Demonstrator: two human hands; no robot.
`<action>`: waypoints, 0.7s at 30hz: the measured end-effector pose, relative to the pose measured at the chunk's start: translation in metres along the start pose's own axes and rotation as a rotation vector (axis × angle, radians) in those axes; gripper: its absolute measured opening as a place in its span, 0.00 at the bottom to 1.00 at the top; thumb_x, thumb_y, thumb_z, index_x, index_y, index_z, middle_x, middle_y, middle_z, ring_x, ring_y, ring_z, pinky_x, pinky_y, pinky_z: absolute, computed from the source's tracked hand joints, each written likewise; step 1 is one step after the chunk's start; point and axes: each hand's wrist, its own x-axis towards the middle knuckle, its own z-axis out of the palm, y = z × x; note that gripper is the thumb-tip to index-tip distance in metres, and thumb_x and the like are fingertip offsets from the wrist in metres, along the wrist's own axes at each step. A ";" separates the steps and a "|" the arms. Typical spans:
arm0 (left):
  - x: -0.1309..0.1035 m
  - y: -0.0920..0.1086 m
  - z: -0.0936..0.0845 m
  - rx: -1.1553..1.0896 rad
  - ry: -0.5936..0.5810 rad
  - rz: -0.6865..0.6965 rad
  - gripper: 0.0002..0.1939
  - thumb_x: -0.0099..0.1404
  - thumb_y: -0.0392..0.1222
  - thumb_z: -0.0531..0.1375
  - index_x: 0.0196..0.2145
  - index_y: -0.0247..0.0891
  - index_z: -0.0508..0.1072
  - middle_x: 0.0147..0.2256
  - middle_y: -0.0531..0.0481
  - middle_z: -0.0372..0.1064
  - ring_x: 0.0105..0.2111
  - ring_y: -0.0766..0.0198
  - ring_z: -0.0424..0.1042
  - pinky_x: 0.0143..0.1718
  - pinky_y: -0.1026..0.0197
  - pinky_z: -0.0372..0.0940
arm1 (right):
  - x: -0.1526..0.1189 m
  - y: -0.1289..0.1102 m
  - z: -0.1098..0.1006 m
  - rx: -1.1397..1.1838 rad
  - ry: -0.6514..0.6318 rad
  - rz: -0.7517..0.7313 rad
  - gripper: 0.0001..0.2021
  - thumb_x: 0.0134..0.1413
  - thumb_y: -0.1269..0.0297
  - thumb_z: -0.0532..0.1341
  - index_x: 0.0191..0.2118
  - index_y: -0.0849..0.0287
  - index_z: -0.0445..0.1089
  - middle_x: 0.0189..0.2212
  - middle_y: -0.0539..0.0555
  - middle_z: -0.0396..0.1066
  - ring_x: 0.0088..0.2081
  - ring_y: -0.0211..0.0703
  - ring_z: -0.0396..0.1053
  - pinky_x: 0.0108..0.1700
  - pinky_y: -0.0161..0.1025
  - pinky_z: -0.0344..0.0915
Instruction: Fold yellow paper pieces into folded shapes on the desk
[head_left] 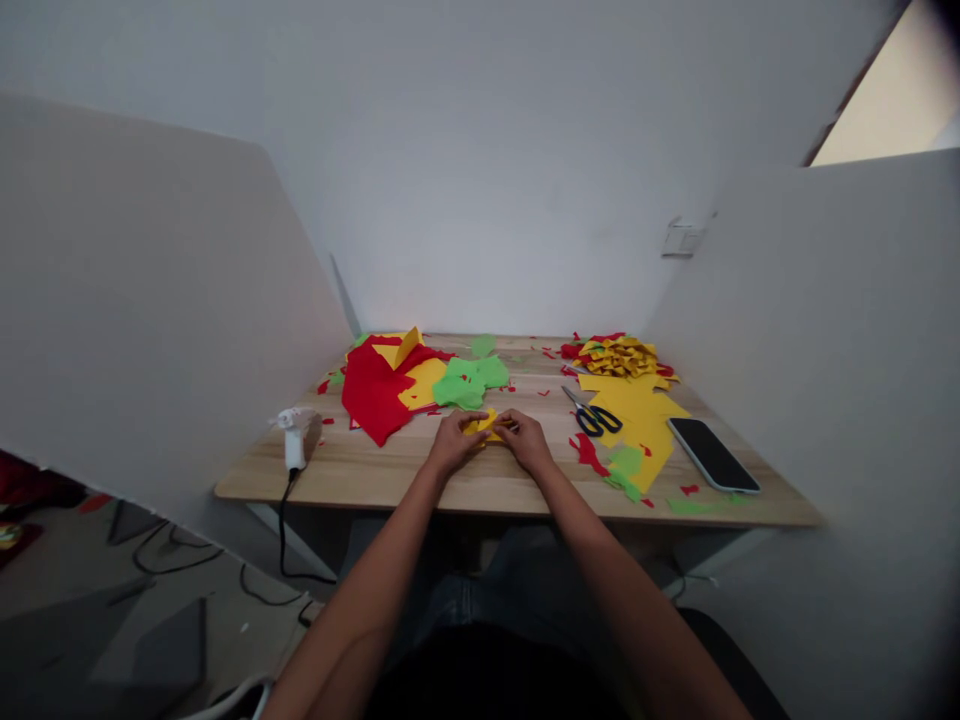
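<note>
Between my two hands, over the front middle of the table, is a small yellow felt-like piece (482, 424). My left hand (455, 440) pinches it from the left, and the fingertips of my right hand (523, 437) close on its right side. The fingers partly hide its shape. Just beyond my left hand lie crumpled green pieces (470, 380). Black-handled scissors (592, 414) rest to the right of my right hand, blades pointing away to the left, partly over yellow sheets (646, 425).
Red sheets (375, 392) and yellow sheets are piled at back left. A white glue gun (294, 440) with a black cord stands at the left edge. A heap of gathered yellow strips (619, 356) sits back right; a phone (712, 455) lies front right. Partitions flank the table (390, 478).
</note>
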 end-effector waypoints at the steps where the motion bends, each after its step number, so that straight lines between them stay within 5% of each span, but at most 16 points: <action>1: 0.000 -0.001 0.000 0.019 0.000 0.007 0.17 0.51 0.43 0.67 0.40 0.38 0.79 0.38 0.45 0.75 0.38 0.56 0.73 0.43 0.55 0.67 | 0.000 0.000 0.000 0.001 0.006 0.008 0.08 0.49 0.65 0.61 0.38 0.56 0.72 0.33 0.50 0.75 0.33 0.41 0.71 0.37 0.37 0.66; 5: 0.001 0.001 -0.001 0.053 -0.002 0.052 0.12 0.52 0.39 0.66 0.36 0.38 0.79 0.36 0.46 0.75 0.38 0.58 0.72 0.42 0.57 0.66 | -0.001 0.000 0.000 -0.004 -0.029 -0.008 0.19 0.50 0.67 0.60 0.50 0.53 0.69 0.37 0.50 0.76 0.32 0.41 0.72 0.37 0.37 0.67; 14: -0.003 0.012 -0.001 0.478 0.053 0.155 0.06 0.58 0.45 0.65 0.33 0.42 0.77 0.36 0.50 0.75 0.42 0.57 0.69 0.48 0.52 0.56 | 0.000 0.002 -0.001 -0.149 0.022 -0.081 0.06 0.52 0.66 0.61 0.36 0.56 0.75 0.32 0.52 0.74 0.31 0.41 0.68 0.38 0.38 0.64; 21: -0.005 0.020 -0.004 0.506 0.041 0.210 0.06 0.59 0.46 0.64 0.31 0.43 0.77 0.39 0.51 0.74 0.42 0.58 0.68 0.48 0.52 0.54 | 0.001 -0.005 -0.002 -0.171 0.059 -0.228 0.03 0.50 0.64 0.66 0.33 0.55 0.76 0.35 0.55 0.72 0.41 0.47 0.67 0.46 0.43 0.62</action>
